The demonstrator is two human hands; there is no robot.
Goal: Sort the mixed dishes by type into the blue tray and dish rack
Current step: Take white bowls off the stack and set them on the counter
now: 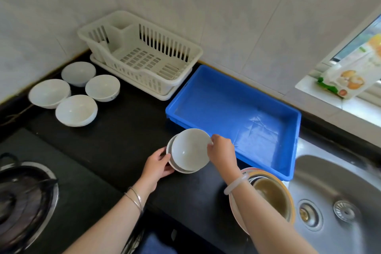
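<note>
My right hand grips the rim of a small white dish and holds it tilted above another small white dish lying on the black counter. My left hand holds the left edge of that lower dish. The blue tray stands empty just behind and to the right. The white dish rack sits empty at the back. Several white bowls stand in a group at the left. Under my right forearm is a stack of a plate and metal bowls.
A gas stove burner fills the lower left. A steel sink lies at the right, past the stacked bowls. A printed bag leans on the window sill. Tiled walls close the back.
</note>
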